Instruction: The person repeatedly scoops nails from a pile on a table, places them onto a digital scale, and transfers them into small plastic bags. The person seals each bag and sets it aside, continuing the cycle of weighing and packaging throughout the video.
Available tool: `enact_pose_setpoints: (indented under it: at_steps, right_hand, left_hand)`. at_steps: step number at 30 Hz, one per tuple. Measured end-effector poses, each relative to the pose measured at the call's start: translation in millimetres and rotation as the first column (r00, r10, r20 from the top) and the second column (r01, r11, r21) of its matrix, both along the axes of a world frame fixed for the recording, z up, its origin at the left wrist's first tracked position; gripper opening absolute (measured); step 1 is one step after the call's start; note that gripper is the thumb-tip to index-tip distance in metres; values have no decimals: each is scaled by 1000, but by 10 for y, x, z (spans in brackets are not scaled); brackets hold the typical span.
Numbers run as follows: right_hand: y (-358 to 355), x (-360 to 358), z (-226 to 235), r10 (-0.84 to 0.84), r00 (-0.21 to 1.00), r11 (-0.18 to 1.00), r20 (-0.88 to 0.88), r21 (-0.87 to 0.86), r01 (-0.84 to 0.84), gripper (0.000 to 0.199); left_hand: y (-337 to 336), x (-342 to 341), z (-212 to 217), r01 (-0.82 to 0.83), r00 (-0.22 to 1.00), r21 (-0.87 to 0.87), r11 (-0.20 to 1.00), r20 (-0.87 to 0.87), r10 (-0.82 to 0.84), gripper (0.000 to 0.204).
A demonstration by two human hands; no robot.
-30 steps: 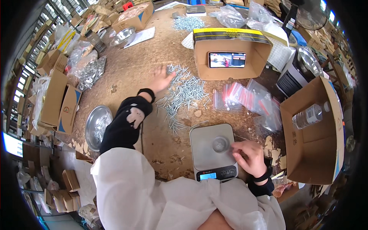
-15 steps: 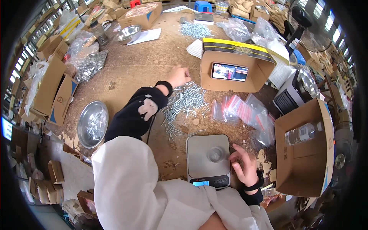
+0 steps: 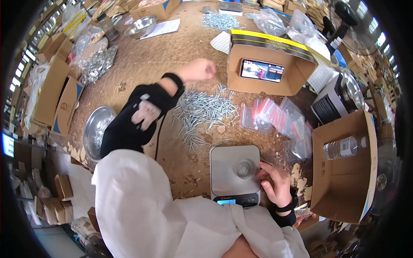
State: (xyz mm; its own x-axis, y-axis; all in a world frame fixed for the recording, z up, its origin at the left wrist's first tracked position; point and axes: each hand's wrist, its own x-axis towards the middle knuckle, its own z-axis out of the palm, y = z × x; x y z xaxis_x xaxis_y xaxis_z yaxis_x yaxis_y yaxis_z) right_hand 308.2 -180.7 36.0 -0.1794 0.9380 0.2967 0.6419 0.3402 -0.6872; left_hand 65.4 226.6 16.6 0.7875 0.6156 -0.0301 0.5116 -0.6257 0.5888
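My left hand is closed above the table, just beyond a loose pile of silver screws; whatever its fingers may hold is hidden. My right hand rests at the right edge of a digital scale, fingers curved and thumb apart, with nothing visible in it. A small clear round cup stands on the scale's metal plate, close to my right fingertips. To the right of the pile lie several small clear zip bags with red strips. A metal bowl is partly behind my left sleeve.
A phone leans inside an open carton beyond the bags. At right, another carton holds a plastic bottle. Cartons and plastic bags line the left edge. A second screw pile lies at the far side.
My left hand has lifted away from the screw pile's far edge, its forearm swinging left over the metal bowl. The right hand stays beside the scale. The whole view has shifted slightly.
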Motion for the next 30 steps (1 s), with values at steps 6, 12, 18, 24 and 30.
enact_pose_setpoints:
  at_steps: [6,12,18,24,30]
  right_hand:
    - [-9,-5,-24,-38,999,999,-5,-32,38,41]
    - [2,-10,-19,-34,999,999,29,2,34,39]
    - [13,-42,5,-34,999,999,37,32,33,35]
    - [15,-38,43,-45,998,998,48,51,42,33]
    - [15,-37,26,-22,999,996,43,90,18,32]
  left_hand:
    - [268,700,-297,-71,981,131,989,-169,93,28]
    - [159,703,-405,-63,976,140,988,-200,90,27]
    - [-71,567,-518,-4,991,209,978,-132,32,22]
    - [-385,409,-339,125,988,131,983,-106,-112,15]
    - [-549,242,-257,243,968,14,970,-67,-242,21]
